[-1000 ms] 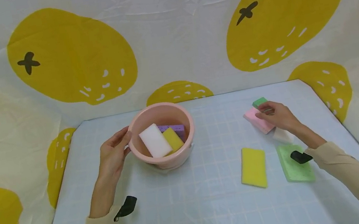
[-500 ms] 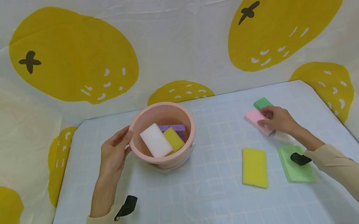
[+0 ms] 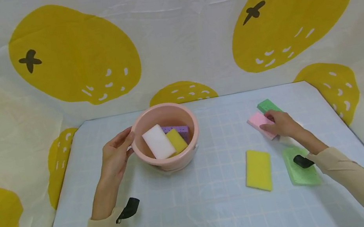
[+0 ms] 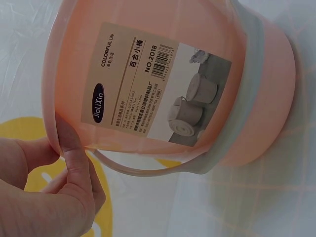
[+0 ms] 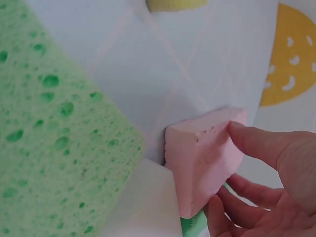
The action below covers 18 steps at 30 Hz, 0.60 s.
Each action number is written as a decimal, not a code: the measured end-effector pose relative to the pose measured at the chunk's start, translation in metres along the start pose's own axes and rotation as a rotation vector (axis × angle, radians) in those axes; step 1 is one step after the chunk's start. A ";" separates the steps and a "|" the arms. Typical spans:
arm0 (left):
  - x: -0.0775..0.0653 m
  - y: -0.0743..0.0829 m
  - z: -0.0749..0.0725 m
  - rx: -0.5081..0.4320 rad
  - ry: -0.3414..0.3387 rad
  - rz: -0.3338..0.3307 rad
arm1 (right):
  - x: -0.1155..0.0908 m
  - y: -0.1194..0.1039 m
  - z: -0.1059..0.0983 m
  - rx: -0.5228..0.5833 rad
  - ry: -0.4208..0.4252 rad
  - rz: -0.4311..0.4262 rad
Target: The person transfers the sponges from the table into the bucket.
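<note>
My left hand (image 3: 115,155) pinches the left rim of a pink plastic bucket (image 3: 172,165), thumb on one side of the wall and fingers on the other. Inside the bucket lie a white sponge (image 3: 159,143), a yellow sponge (image 3: 176,141) and a purple sponge (image 3: 180,130). A printed label (image 4: 158,84) covers its side in the left wrist view. On the right, my right hand (image 3: 285,125) pinches a pink sponge block (image 5: 197,158) between thumb and fingers. A green sponge (image 3: 268,105) lies just behind it, partly hidden, and a white sponge (image 5: 143,197) sits beside it.
Nearer on the pale checked table (image 3: 198,214) lie a flat yellow sponge (image 3: 258,170) and a light green sponge (image 3: 299,174), the latter partly under my right wrist. A fabric backdrop (image 3: 179,30) with large yellow fruit prints encloses the table.
My right hand has moved slightly down from the green sponge onto the pink sponge and now pinches it. More of the green sponge shows. The left hand keeps its hold on the bucket.
</note>
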<state>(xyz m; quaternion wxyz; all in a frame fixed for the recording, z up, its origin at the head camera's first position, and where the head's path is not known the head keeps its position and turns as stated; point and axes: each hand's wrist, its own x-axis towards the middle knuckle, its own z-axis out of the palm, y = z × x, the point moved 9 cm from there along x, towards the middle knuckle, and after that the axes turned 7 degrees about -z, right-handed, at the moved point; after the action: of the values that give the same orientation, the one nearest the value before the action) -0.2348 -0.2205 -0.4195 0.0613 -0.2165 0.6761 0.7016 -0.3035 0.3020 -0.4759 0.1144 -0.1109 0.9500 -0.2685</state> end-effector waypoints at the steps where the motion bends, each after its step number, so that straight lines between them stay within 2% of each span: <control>1: 0.000 0.000 0.000 -0.003 -0.001 0.000 | 0.000 0.000 0.000 0.000 0.001 0.008; 7: 0.001 0.000 0.001 -0.013 0.005 -0.008 | -0.001 -0.005 -0.004 0.010 0.015 0.025; 12: 0.000 0.001 0.002 -0.015 0.001 -0.006 | -0.001 -0.014 -0.012 0.019 0.014 -0.013; 18: -0.001 0.004 0.002 -0.053 -0.039 0.028 | 0.002 -0.024 -0.021 -0.002 -0.016 -0.060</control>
<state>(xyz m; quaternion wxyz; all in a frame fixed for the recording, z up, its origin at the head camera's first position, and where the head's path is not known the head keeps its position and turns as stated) -0.2358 -0.2185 -0.4150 0.0589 -0.1950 0.6590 0.7240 -0.3075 0.2922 -0.4460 0.1138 -0.1415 0.9456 -0.2701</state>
